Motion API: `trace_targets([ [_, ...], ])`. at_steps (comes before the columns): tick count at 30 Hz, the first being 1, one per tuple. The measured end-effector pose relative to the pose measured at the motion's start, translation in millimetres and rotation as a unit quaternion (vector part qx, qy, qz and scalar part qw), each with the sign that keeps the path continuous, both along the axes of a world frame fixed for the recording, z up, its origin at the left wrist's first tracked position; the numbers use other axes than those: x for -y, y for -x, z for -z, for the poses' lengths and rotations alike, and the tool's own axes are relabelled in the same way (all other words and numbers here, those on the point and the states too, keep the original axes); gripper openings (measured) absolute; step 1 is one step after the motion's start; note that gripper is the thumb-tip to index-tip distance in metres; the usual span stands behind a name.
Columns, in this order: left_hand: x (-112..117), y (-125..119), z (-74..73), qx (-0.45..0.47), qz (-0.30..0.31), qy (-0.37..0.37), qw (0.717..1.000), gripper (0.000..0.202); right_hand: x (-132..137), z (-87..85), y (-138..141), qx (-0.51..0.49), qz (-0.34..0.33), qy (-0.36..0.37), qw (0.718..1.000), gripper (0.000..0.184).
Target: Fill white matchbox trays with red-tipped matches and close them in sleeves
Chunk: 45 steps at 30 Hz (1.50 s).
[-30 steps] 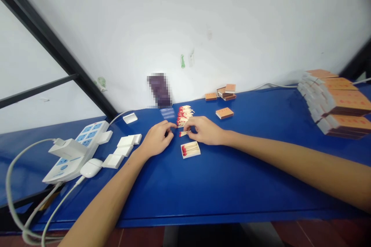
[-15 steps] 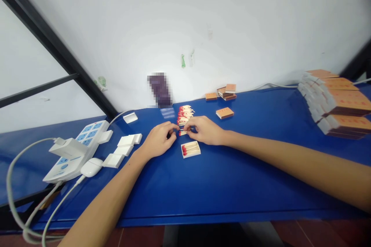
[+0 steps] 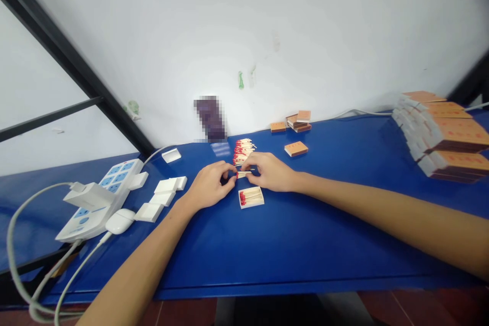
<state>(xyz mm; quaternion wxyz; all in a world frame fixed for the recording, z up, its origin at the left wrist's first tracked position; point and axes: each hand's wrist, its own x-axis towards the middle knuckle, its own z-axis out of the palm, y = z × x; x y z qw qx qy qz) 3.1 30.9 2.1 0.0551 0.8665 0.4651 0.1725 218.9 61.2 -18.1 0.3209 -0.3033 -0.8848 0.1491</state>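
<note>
A small bundle of matches point(image 3: 243, 174) with red heads lies between my two hands at mid-table. My left hand point(image 3: 210, 184) has its thumb and forefinger curled against the red-head end. From the other side, my right hand point(image 3: 272, 172) pinches the bundle's wooden ends between thumb and fingers. Just beyond my fingertips is a heap of loose matches point(image 3: 243, 153), heads to the left. Nearer me sits a white matchbox tray point(image 3: 252, 205), partly filled with matches whose heads also point left.
White empty trays point(image 3: 164, 192) and a power strip point(image 3: 118, 178) with cables are on the left; another tray point(image 3: 171, 155) lies farther back. Orange matchboxes point(image 3: 296, 149) stand near the wall. A large stack of matchboxes point(image 3: 458, 135) is at the right. A pixelated dark object point(image 3: 212, 119) leans on the wall.
My left thumb has moved slightly right, up against the match heads. My right hand has barely shifted, and the tray and heap look the same.
</note>
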Motion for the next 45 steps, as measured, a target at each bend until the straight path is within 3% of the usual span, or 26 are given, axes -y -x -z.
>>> trace_targets([
  [34, 1.7, -2.4, -2.1, -0.008, 0.027, -0.005, 1.000, 0.019, -1.6, 1.0, -0.1, 0.011, -0.015, 0.007, 1.000, 0.013],
  [45, 3.7, -4.0, -1.2, 0.001, 0.016, 0.032, 0.999, 0.017, -1.0, -1.1, -0.9, 0.004, -0.021, 0.023, 1.000, 0.012],
])
